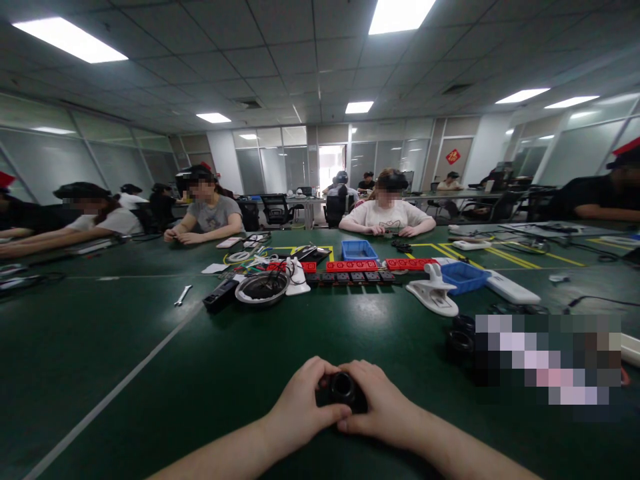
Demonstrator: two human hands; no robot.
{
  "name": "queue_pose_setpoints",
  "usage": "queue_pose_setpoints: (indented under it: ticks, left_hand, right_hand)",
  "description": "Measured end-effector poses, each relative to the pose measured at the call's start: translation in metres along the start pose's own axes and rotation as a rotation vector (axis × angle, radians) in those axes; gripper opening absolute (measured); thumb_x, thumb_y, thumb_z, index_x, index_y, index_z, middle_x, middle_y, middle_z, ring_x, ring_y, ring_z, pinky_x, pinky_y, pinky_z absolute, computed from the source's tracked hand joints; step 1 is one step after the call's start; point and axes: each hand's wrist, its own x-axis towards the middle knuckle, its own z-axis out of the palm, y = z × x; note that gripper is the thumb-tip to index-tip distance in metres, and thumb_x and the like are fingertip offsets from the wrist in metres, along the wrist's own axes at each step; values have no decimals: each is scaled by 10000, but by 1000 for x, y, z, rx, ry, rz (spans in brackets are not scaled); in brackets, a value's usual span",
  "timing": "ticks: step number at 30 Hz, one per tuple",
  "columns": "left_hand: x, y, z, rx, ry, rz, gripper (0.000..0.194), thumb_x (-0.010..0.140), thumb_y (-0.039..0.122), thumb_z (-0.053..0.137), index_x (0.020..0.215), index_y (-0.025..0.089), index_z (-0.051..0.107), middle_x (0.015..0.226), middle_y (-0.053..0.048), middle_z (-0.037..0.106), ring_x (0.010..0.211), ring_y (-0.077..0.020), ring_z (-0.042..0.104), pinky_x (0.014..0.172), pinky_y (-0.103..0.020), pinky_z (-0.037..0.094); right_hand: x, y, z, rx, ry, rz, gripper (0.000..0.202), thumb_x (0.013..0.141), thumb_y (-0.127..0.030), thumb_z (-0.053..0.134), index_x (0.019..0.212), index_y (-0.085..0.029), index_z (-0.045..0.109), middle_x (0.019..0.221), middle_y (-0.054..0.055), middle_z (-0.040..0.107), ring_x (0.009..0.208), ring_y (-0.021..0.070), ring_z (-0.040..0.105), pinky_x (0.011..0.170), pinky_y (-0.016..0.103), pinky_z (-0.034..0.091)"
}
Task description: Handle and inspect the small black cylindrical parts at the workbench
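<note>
Close in front of me, a black round part with a hollow centre (343, 388) is held between both hands, its opening facing up. My left hand (309, 393) curls around its left side, thumb across the front. On the other side, my right hand (377, 400) wraps it, fingertips meeting the left ones behind and thumb near the left thumb. Its lower portion is hidden by my fingers, and its exact kind cannot be made out. Both hands are low over the green table (240, 360).
Ahead lie a wrench (183, 295), a metal bowl (241, 298), red strips (351, 265), blue trays (359, 251) and a white clip-like stand (434, 291). Black round parts (461, 340) stand at right, beside a blurred-out patch. Co-workers sit across the table.
</note>
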Motion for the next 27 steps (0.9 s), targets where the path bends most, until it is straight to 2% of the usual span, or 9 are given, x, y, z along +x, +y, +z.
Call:
queue_pose_setpoints:
  ticks: [4,8,13,19,23,27]
  left_hand:
    - [1,0,-5,-26,-78,70,343,653,208,701,973,199,577,895,0,530,782,-165,482,675,-242,389]
    - [0,0,-8,-49,-111,111,366,661,184,697,1006,207,580,915,-4,533,795,-164,487,679,-238,389]
    - [0,1,-6,-61,-107,97,370,642,197,722,988,203,590,910,-4,534,797,-168,494,675,-239,388]
    - [0,-3,0,-17,2,11,368,588,198,757,918,175,596,860,-1,539,795,-179,504,680,-254,387]
    - [1,-5,3,5,53,-9,337,594,191,749,889,172,589,844,0,536,782,-182,508,678,-264,391]
    - [1,-7,2,11,51,45,339,612,203,745,906,175,577,868,-9,540,813,-192,510,710,-275,403]
  right_hand:
    - [0,3,-14,72,-114,-62,362,624,-243,711,963,-183,600,911,36,576,868,213,499,787,329,369]
    - [2,7,-18,139,-151,-46,290,614,-160,707,886,-160,606,867,19,567,831,188,506,740,282,379]
    - [4,12,-10,107,-92,50,335,525,-251,788,768,-159,577,756,-17,514,732,160,474,626,239,356]
    - [7,8,4,-56,20,97,400,498,-408,779,670,-168,509,694,-25,489,646,142,449,536,222,295]
    - [6,1,8,-213,83,86,404,574,-501,706,705,-163,528,724,20,546,672,177,486,574,262,328]
    - [2,1,7,-253,79,52,489,565,-578,681,798,-165,561,811,55,581,748,223,517,651,312,379]
